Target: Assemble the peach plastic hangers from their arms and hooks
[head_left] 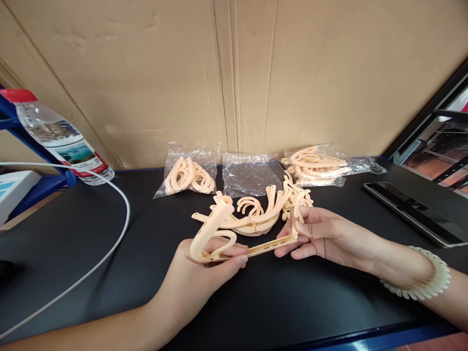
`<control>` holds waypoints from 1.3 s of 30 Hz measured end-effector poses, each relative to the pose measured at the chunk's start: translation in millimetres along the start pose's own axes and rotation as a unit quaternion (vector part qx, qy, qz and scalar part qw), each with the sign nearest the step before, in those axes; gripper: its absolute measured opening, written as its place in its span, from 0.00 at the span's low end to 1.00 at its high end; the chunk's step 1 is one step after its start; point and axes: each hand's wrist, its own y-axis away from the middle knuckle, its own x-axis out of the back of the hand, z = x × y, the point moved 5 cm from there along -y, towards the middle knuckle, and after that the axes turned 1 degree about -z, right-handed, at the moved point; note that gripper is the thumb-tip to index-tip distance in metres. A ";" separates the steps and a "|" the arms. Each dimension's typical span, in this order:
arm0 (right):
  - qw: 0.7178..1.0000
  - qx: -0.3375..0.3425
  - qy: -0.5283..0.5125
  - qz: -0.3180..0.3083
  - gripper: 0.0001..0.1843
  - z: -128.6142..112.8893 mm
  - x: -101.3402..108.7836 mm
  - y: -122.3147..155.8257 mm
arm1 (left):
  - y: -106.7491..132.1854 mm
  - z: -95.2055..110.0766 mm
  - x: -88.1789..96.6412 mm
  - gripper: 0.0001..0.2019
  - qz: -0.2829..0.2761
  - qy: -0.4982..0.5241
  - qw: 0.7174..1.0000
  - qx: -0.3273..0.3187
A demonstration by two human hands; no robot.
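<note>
My left hand (204,270) is closed around the hooked end of a peach plastic hanger piece (214,229). A flat peach bar (268,246) runs from that piece across to my right hand (316,234), whose fingers pinch its far end. Both hands hover just above the black table (91,243). Right behind them lies a loose pile of the same peach hanger parts (261,214).
Three clear plastic bags lie at the back by the cardboard wall: one with parts (188,173), one flat (248,173), one with parts (318,165). A water bottle (60,139) lies at the left, with a white cable (120,229). A tablet (413,209) rests at the right.
</note>
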 end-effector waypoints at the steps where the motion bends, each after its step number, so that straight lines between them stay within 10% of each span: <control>1: 1.000 0.006 0.003 0.002 0.10 -0.1 -0.1 0.2 | 0.2 0.1 0.0 0.01 0.000 -0.001 1.000 0.000; 21: 0.981 0.135 0.062 0.127 0.18 -3.2 -7.2 4.9 | 4.5 5.5 -3.0 0.04 -0.014 0.025 1.000 -0.002; 27: 0.971 0.177 0.065 0.149 0.16 -4.7 -13.0 3.8 | 2.9 2.0 -2.7 0.06 0.008 0.194 0.981 0.015; 39: 0.943 0.297 0.111 0.101 0.10 0.6 -54.4 6.0 | 11.9 9.2 -38.1 0.04 -0.142 0.300 0.943 -0.021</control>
